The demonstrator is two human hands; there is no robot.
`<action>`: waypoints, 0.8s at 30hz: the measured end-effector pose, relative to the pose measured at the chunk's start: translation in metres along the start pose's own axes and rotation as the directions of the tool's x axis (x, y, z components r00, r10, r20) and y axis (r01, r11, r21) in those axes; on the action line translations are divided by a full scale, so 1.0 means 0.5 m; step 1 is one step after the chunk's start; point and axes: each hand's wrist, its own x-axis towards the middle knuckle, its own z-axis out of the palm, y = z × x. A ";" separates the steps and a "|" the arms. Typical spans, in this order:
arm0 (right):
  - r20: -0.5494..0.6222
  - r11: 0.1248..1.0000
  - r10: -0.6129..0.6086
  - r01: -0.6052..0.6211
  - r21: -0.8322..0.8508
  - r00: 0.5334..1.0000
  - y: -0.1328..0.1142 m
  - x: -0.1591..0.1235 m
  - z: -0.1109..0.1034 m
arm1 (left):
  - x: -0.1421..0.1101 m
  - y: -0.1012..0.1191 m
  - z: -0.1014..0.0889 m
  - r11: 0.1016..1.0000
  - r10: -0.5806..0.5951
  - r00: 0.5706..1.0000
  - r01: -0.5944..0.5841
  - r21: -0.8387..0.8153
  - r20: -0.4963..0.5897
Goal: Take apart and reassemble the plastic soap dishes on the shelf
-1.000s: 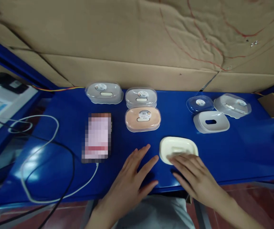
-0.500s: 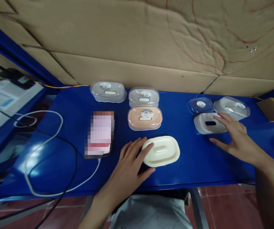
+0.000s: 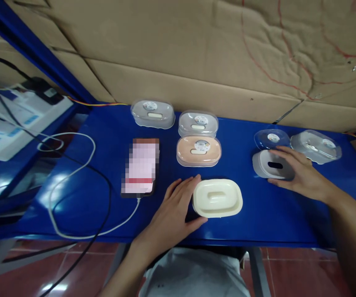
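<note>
My left hand (image 3: 176,208) rests beside a shallow cream oval dish (image 3: 217,199) with a raised bar in its middle. Its fingers and thumb are apart at the dish's left end, stretched out rather than wrapped round it. Over to the right, my right hand (image 3: 304,175) grips a pale grey oval case (image 3: 262,166) with a dark slot in its top. Fingers lie along the far side and the thumb along the near side. Just behind that case are a clear oval lid (image 3: 272,139) with a round label and a clear-covered case (image 3: 316,146).
Two grey cases, one at the back left (image 3: 153,114) and another at the centre (image 3: 198,123), stand behind a peach case (image 3: 199,151). A phone (image 3: 142,167) with a white cable (image 3: 50,198) lies left on the blue table (image 3: 165,229). Cardboard (image 3: 172,53) walls the back.
My right hand has closed round the pale grey case, which is slightly tilted now. My left hand remains beside the cream dish, its index finger no longer over the rim. The view has shifted left.
</note>
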 end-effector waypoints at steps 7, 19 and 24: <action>0.027 0.980 -0.175 0.171 0.102 0.984 -0.245 0.017 0.021 | 0.000 -0.005 0.007 1.000 0.020 0.999 -0.021 -0.020 -0.030; 0.084 0.936 -0.347 0.340 0.094 0.934 -0.362 0.057 0.053 | -0.002 -0.005 0.007 0.997 0.081 0.995 -0.081 0.001 -0.058; 0.098 0.942 -0.331 0.322 0.099 0.939 -0.363 0.059 0.061 | 0.001 -0.003 0.002 0.996 0.089 0.996 -0.088 0.006 -0.029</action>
